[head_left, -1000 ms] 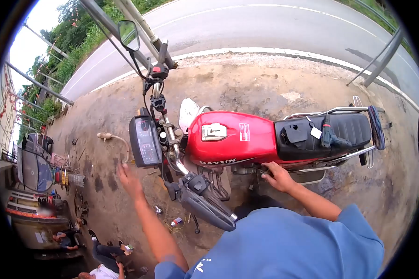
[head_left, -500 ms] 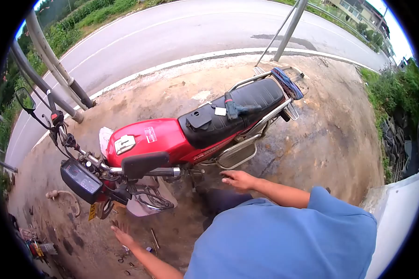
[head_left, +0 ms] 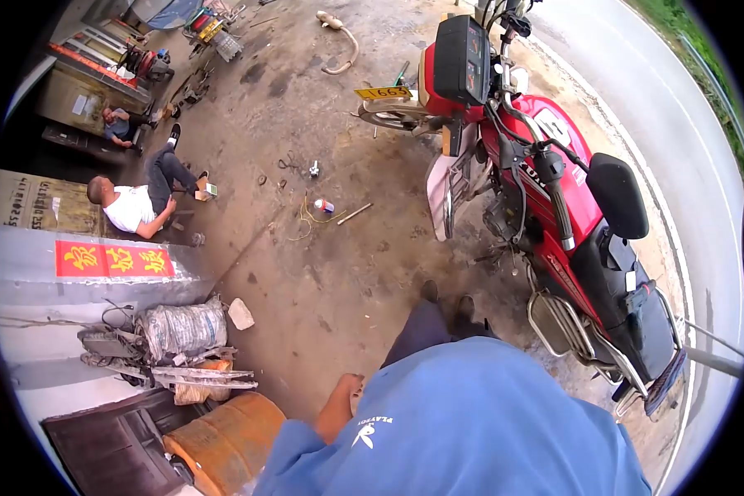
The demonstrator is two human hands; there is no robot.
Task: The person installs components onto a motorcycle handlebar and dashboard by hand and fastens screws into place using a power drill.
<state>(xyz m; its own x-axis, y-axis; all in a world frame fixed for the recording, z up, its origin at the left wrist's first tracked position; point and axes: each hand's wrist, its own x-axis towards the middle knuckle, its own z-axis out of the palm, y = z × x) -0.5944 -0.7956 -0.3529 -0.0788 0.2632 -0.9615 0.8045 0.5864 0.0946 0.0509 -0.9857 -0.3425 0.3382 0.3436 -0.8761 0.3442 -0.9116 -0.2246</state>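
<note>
My left hand hangs low beside my blue shirt, over the concrete floor. Its fingers are partly hidden, and I cannot tell whether they are apart or closed, or whether they hold anything. My right hand is out of sight. A red motorcycle stands on my right, with its black mirror nearest to me. On its black seat lies a cordless drill, beside a small white piece.
A rod, a small can and thin wire lie on the ground ahead. Two people sit at left, one in a white shirt. An orange drum and a wrapped bundle stand by the wall.
My view has swung left, shifting the motorcycle to the right and bringing the wall and seated people in. My left hand has dropped to my side; my right hand has left view.
</note>
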